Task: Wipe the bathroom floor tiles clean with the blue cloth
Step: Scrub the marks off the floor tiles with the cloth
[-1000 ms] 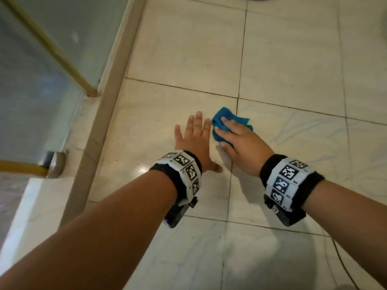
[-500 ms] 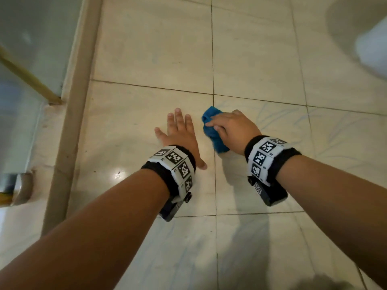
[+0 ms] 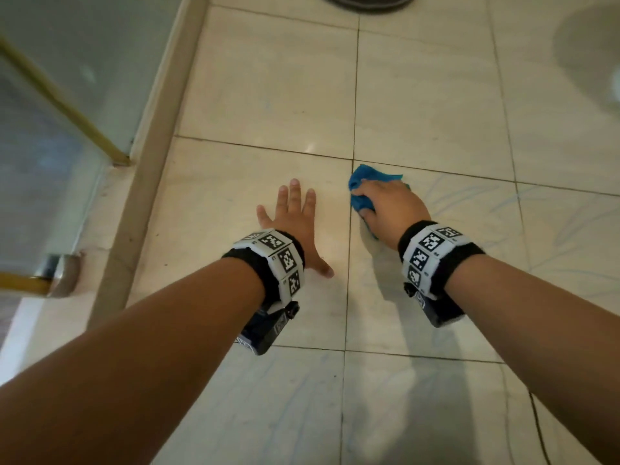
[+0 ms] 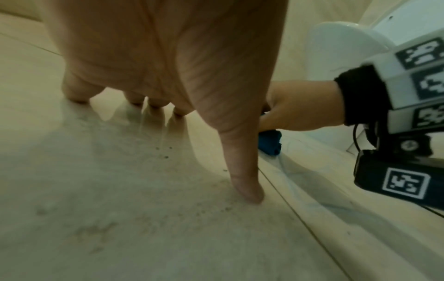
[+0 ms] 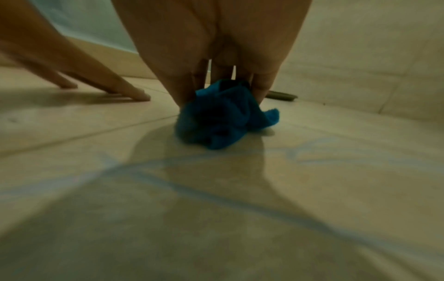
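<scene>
I see the floor tiles point(image 3: 268, 95) spread pale and glossy. My left hand point(image 3: 295, 223) lies flat, fingers splayed, probably bracing my weight. My right hand point(image 3: 392, 209) bunches the blue cloth point(image 3: 364, 177), pressing it onto the grout cross, right of it.

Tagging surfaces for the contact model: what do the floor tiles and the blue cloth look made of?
Floor tiles: likely glazed ceramic or polished stone; cream, faintly veined, glossy, with light glints and hand shadows, dark grout lines between.
Blue cloth: soft woven or terry fabric, possibly microfibre; matte, bunched in loose folds under the right hand.
</scene>
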### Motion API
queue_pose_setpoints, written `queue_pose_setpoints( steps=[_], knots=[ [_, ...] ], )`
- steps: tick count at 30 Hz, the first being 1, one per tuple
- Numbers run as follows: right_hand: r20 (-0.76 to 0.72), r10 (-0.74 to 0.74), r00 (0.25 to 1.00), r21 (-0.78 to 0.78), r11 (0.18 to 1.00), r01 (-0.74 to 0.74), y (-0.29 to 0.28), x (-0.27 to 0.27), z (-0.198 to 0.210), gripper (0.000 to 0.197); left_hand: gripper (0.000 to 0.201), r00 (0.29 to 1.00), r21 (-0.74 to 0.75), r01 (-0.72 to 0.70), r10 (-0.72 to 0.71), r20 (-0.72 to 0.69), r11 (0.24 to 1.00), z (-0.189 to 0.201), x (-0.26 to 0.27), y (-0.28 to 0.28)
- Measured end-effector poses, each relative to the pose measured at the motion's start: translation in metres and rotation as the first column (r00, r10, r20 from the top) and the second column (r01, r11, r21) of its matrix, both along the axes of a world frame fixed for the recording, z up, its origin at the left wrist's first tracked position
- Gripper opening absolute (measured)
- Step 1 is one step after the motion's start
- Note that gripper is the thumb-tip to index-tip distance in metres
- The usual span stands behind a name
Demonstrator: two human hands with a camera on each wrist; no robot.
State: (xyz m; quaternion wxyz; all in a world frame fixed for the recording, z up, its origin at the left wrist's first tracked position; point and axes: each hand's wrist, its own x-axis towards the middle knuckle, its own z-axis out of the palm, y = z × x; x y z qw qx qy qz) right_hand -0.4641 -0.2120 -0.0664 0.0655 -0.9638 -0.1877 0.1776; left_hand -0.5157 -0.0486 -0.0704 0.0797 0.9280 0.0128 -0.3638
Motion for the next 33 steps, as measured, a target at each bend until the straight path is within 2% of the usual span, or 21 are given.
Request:
queue_pose_setpoints(
  steps=[1, 5, 6, 8, 9, 10, 11, 14, 15, 17, 18, 19, 21, 23, 24, 25, 27, 28, 29, 31, 33],
  knots=[
    [0.01, 0.015, 1.0, -0.002, 1.0, -0.015, 0.003, -0.001, -0.002, 0.037, 0.144, 1.0, 0.001, 0.005, -0.005, -0.001, 1.0, 0.0, 0.0, 0.0],
    [-0.066, 0.239, 0.969, 0.059, 0.97, -0.235, 0.004, 0.001, -0.009, 0.04, 0.145, 1.0, 0.025, 0.02, -0.02, -0.016, 0.999, 0.001, 0.0, 0.001],
    [-0.065, 0.232, 0.97, 0.116, 0.968, -0.224, -0.002, 0.007, -0.009, 0.041, 0.145, 1.0, 0.028, 0.02, -0.02, -0.016, 0.999, 0.002, 0.0, 0.002],
    [-0.024, 0.058, 0.998, 0.266, 0.963, -0.049, -0.013, 0.017, -0.011, 0.044, 0.145, 1.0, 0.028, 0.02, -0.02, -0.013, 0.999, 0.002, 0.0, 0.003],
    [-0.008, -0.034, 0.999, 0.306, 0.951, 0.035, -0.015, 0.016, -0.012, 0.047, 0.145, 1.0, 0.029, 0.02, -0.02, -0.012, 0.999, 0.002, 0.0, 0.003],
    [-0.015, -0.059, 0.998, 0.31, 0.949, 0.061, -0.013, 0.013, -0.013, 0.048, 0.146, 1.0, 0.032, 0.018, -0.018, -0.015, 0.999, 0.002, 0.001, 0.003],
    [-0.031, -0.008, 0.999, 0.285, 0.958, 0.017, -0.008, 0.008, -0.016, 0.048, 0.147, 1.0, 0.038, 0.017, -0.017, -0.02, 0.999, 0.001, 0.002, 0.002],
    [-0.026, 0.291, 0.956, 0.196, 0.94, -0.28, 0.003, 0.002, -0.026, 0.046, 0.149, 0.999, 0.055, 0.016, -0.015, -0.03, 0.998, -0.001, 0.006, 0.0],
    [-0.021, 0.274, 0.962, 0.203, 0.943, -0.264, 0.001, 0.009, -0.025, 0.047, 0.149, 0.999, 0.056, 0.015, -0.013, -0.032, 0.998, -0.001, 0.007, 0.0],
    [0.005, 0.059, 0.998, 0.235, 0.97, -0.058, -0.008, 0.029, -0.022, 0.047, 0.15, 0.999, 0.05, 0.01, -0.008, -0.032, 0.999, -0.001, 0.007, 0.001],
    [0.037, -0.029, 0.999, 0.21, 0.978, 0.02, -0.012, 0.034, -0.022, 0.048, 0.151, 1.0, 0.046, 0.007, -0.006, -0.029, 0.999, -0.001, 0.007, 0.001],
    [0.059, -0.041, 0.997, 0.137, 0.99, 0.033, -0.013, 0.033, -0.02, 0.05, 0.151, 1.0, 0.043, 0.006, -0.004, -0.026, 0.999, -0.001, 0.007, 0.001],
    [0.043, 0.13, 0.991, 0.005, 0.992, -0.13, -0.003, 0.016, -0.019, 0.057, 0.151, 1.0, 0.046, 0.007, -0.006, -0.023, 0.999, -0.002, 0.007, 0.001],
    [0.016, 0.342, 0.939, -0.018, 0.939, -0.342, 0.005, 0.0, -0.021, 0.061, 0.151, 1.0, 0.055, 0.01, -0.009, -0.026, 0.998, -0.003, 0.007, 0.001],
    [0.009, 0.39, 0.921, -0.025, 0.921, -0.39, 0.004, 0.002, -0.021, 0.061, 0.151, 1.0, 0.055, 0.01, -0.009, -0.027, 0.998, -0.003, 0.007, 0.001],
    [-0.005, 0.374, 0.927, -0.035, 0.927, -0.374, 0.001, 0.012, -0.02, 0.06, 0.151, 1.0, 0.051, 0.009, -0.008, -0.026, 0.999, -0.003, 0.007, 0.001],
    [-0.067, 0.14, 0.988, 0.017, 0.99, -0.139, -0.01, 0.04, -0.019, 0.058, 0.151, 1.0, 0.036, 0.001, -0.001, -0.017, 0.999, -0.003, 0.006, 0.001],
    [-0.095, 0.014, 0.995, 0.048, 0.999, -0.009, -0.013, 0.048, -0.017, 0.057, 0.151, 1.0, 0.03, -0.002, 0.003, -0.01, 1.0, -0.003, 0.006, 0.002],
    [-0.105, -0.051, 0.993, 0.042, 0.998, 0.056, -0.012, 0.047, -0.016, 0.058, 0.152, 1.0, 0.027, -0.004, 0.004, -0.003, 1.0, -0.003, 0.006, 0.002],
    [-0.076, 0.036, 0.996, -0.001, 0.999, -0.036, -0.001, 0.03, -0.016, 0.058, 0.151, 1.0, 0.026, -0.002, 0.002, -0.004, 1.0, -0.004, 0.006, 0.002],
    [-0.054, 0.225, 0.973, 0.016, 0.974, -0.224, 0.005, 0.011, -0.02, 0.054, 0.151, 1.0, 0.032, 0.003, -0.003, -0.008, 0.999, -0.004, 0.006, 0.002]
  ],
)
